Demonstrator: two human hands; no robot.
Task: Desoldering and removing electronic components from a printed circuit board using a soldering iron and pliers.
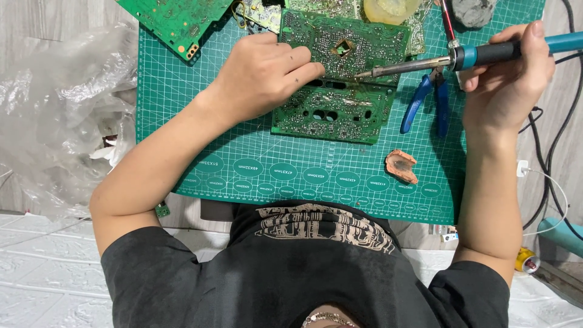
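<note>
Right hand (507, 85) grips soldering iron (480, 56) by its blue handle, tip on green circuit board (337, 79) mid-mat. Left hand (261, 76) pins the board flat, holding nothing. Board: light, stiff, brittle; hold by edges.

Three green circuit boards: one (340, 79) mid-mat, one (173, 21) far left, one (267, 12) behind. One soldering iron (480, 54), one blue-handled pliers (428, 100), one cutting mat (255, 164).

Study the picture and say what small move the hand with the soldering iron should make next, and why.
Probably ease the soldering iron tip down onto the joint. The right hand holds it with the tip just at the middle of the board, and the left hand already presses the board flat on the mat.
</note>
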